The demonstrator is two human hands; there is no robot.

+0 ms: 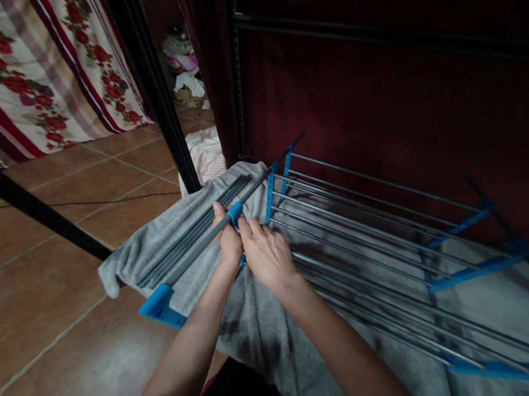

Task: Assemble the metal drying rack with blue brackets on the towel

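The grey pole (196, 252) slants above the grey blanket (130, 259), at left; it looks light, stiff, best held beside its blue joint (234, 212). The left hand (229, 238) has its grip around the pole; the right hand's (266, 250) grip, beside, I cannot tell.

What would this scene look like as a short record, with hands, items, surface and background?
Left hand: around the grey pole, near its blue connector
Right hand: fingers by the connector; exact grip unclear
Beside the pole: thin grey rods
Other side: metal rack with blue end pieces
Surface: grey blanket
Background: floral curtain, tiled floor
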